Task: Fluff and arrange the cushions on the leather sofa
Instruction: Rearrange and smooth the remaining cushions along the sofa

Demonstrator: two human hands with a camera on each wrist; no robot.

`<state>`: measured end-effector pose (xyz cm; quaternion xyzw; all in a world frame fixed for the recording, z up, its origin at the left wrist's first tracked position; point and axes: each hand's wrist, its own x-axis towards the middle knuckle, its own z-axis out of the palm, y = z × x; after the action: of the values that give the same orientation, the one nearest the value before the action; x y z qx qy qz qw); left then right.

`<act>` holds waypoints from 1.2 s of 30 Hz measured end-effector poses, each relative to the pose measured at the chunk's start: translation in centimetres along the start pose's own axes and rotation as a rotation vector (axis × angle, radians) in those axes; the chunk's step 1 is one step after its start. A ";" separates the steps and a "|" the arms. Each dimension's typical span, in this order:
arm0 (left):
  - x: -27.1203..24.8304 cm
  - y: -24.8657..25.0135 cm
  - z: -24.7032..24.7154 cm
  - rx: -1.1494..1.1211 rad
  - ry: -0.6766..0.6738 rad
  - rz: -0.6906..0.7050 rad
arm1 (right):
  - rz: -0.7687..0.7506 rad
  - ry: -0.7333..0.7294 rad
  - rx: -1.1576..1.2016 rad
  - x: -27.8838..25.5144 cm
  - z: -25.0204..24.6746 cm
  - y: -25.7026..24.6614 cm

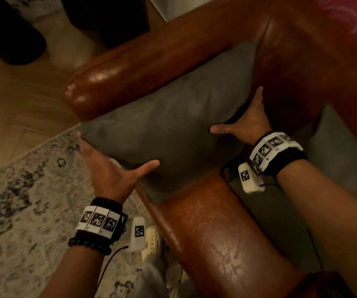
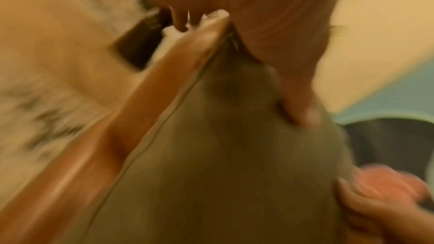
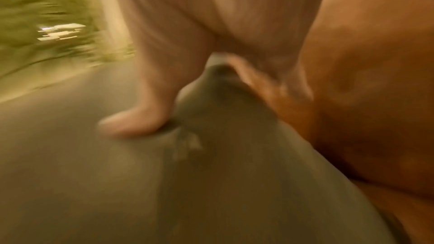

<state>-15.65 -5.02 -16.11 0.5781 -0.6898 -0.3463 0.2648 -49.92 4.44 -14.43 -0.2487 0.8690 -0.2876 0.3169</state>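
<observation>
A grey cushion (image 1: 173, 125) is held up between my two hands over the brown leather sofa (image 1: 119, 82). My left hand (image 1: 108, 171) presses flat against its near-left edge, fingers straight, thumb spread over the front face. On the opposite edge my right hand (image 1: 248, 121) presses the same way. The blurred left wrist view shows the cushion (image 2: 223, 155) with my left thumb (image 2: 300, 99) on it. In the blurred right wrist view my right thumb (image 3: 145, 118) dents the cushion (image 3: 140, 183) beside the leather (image 3: 364, 99).
A second grey cushion (image 1: 334, 151) leans on the sofa at the right. A patterned rug (image 1: 22, 201) covers the wooden floor (image 1: 22, 93) at the left. Dark furniture (image 1: 11, 29) stands at the far left. Pink patterned fabric (image 1: 349, 18) shows at the top right.
</observation>
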 end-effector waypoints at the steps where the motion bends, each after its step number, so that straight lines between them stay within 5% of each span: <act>1: 0.1 0.9 -0.8 0.097 0.036 0.032 | -0.044 0.060 -0.043 -1.0 0.3 -0.1; 4: 0.1 4.1 -2.2 0.343 0.101 0.324 | -0.329 0.198 -0.285 -4.0 1.3 -0.4; 6: 0.3 5.6 -1.6 0.508 -0.003 0.558 | -0.459 0.143 -0.470 -5.2 2.3 -0.4; 12: -0.9 6.9 5.4 0.953 -0.443 1.071 | -0.406 0.017 -0.615 -5.9 3.8 0.3; 15: 0.4 6.1 6.9 1.131 -0.501 1.102 | -0.333 -0.012 -0.567 -5.2 3.5 -0.1; 30: 0.0 6.2 5.7 0.923 -0.447 0.951 | -0.153 -0.082 -0.425 -5.8 1.7 0.9; 36: -3.5 9.1 7.8 0.827 -0.564 1.005 | -0.181 0.061 -0.501 -10.3 -3.6 4.1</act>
<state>-26.50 0.63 -13.66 0.1312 -0.9902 -0.0282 -0.0374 -46.53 14.93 -10.65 -0.3874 0.8964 -0.0979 0.1919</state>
